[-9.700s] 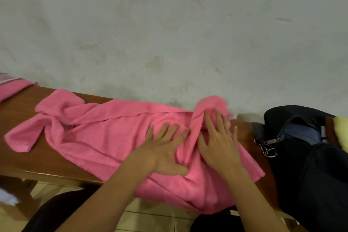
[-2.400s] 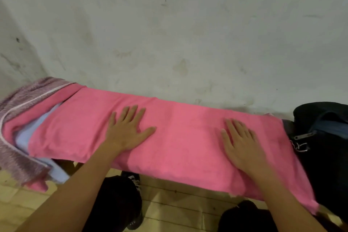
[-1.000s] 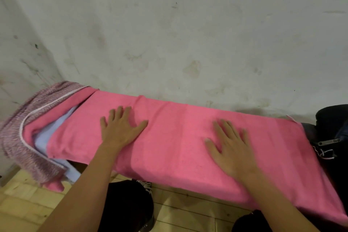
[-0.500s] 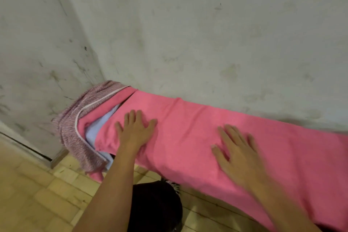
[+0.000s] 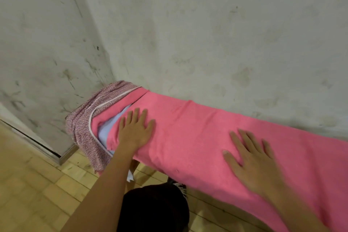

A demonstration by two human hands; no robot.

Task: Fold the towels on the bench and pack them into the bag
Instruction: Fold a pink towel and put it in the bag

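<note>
A long pink towel (image 5: 190, 133) lies spread flat along the bench and hides its top. My left hand (image 5: 134, 130) presses flat on the towel's left end, fingers apart. My right hand (image 5: 252, 160), blurred, lies flat on the towel further right, fingers spread. At the bench's left end sits a pile of other towels: a speckled mauve one (image 5: 82, 132) with pale trim, a pink one (image 5: 113, 109) and a pale blue one (image 5: 106, 130), partly under the spread towel. The bag is out of view.
A stained pale wall (image 5: 207, 34) runs right behind the bench, with a corner at the left. Yellow tiled floor (image 5: 28, 184) lies below. My dark-clothed knee (image 5: 152, 209) is under the bench's front edge.
My view has swung left, so the bag has left the frame. Both hands have slid leftward along the pink towel, the left one reaching its left end by the pile.
</note>
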